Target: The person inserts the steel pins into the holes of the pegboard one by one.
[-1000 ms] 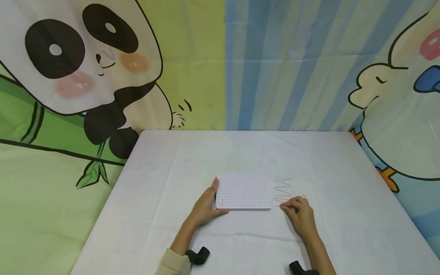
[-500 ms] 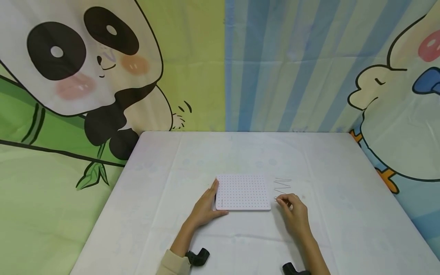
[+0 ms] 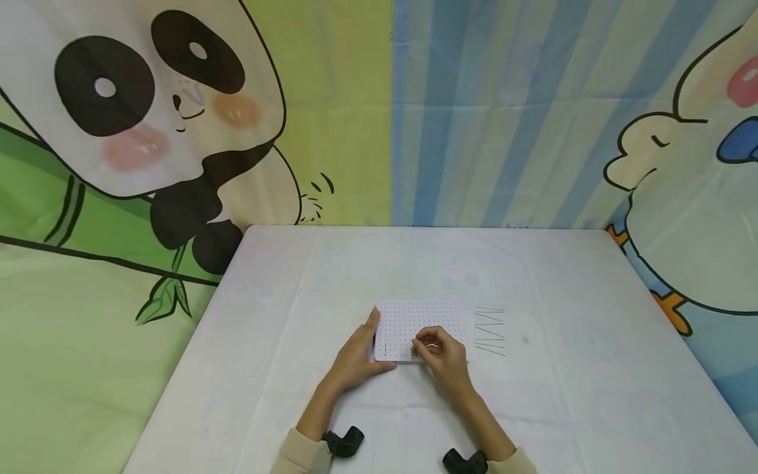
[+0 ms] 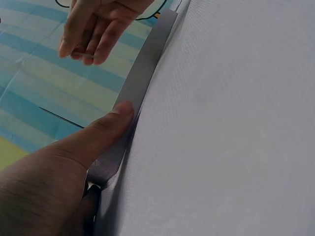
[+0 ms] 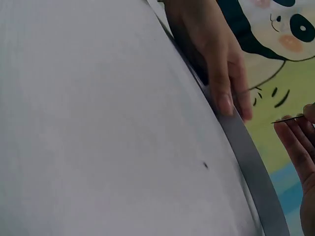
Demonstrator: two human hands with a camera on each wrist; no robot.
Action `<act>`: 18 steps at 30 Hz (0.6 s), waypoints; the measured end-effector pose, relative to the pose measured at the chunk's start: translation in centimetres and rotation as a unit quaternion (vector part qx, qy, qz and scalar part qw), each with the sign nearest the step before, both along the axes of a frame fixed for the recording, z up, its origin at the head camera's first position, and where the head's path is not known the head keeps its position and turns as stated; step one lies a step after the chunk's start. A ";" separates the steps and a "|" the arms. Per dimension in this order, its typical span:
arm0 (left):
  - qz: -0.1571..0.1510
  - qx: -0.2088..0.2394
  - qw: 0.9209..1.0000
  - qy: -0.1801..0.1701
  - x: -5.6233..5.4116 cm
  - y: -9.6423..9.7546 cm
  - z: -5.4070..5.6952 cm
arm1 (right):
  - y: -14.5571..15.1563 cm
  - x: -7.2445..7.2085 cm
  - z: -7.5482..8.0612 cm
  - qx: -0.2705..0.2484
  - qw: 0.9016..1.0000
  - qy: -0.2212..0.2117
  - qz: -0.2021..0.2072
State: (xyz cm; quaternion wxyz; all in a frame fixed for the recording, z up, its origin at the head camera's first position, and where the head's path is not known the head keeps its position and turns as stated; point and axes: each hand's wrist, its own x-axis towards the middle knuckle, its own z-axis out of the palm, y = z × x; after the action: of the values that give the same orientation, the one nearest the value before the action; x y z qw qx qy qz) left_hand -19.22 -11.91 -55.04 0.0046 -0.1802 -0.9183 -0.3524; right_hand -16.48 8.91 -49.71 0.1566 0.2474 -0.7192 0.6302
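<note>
In the head view a white board dotted with small holes lies on the white table. My left hand rests against its near left corner, fingers along the left side and thumb pressed to the front edge. One thin dark needle stands up from the board near that corner. My right hand is over the front part of the board and pinches another thin needle between thumb and fingertips. Several similar needles lie in a column just right of the board.
The table is covered with a white cloth and ends at a printed fabric backdrop at the back. Dark wrist cameras jut inward from both wrists.
My right hand has picked up a needle from the column on the right and moved left with it over the board. The left hand stays at the board's corner.
</note>
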 end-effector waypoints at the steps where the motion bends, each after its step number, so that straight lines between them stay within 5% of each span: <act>1: -0.002 0.001 1.000 0.001 0.0 -0.1 0.0 | -0.6 0.0 0.0 0.000 1.000 0.002 0.006; 18: -0.008 0.012 1.000 0.014 0.2 -0.2 0.2 | -3.1 -0.7 -0.9 0.055 0.997 0.044 0.042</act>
State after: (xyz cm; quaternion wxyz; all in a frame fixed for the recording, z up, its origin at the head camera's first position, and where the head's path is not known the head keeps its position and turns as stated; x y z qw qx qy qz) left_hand -19.04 -12.11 -54.81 0.0173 -0.1925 -0.9123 -0.3610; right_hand -17.16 5.79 -50.62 0.1475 0.3129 -0.7341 0.5844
